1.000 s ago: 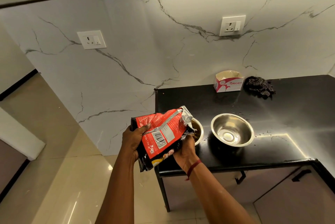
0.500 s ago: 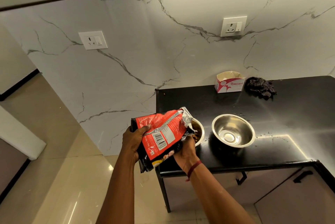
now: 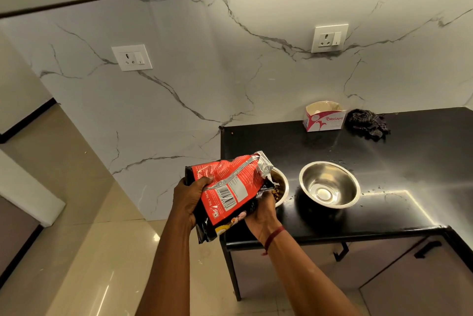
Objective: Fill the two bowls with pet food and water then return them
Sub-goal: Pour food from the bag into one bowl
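Both hands, left (image 3: pixel 188 198) and right (image 3: pixel 262 209), grip tilted pet food bag (image 3: pixel 229 187), mouth over kibble bowl (image 3: pixel 281 189); empty steel bowl (image 3: pixel 330 185) beside, on black table (image 3: pixel 409 162).

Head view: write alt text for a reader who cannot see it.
The left hand and right hand hold a red pet food bag tilted over a steel bowl of kibble on a black counter. A second steel bowl stands beside it; a carton and dark cloth lie near the wall.
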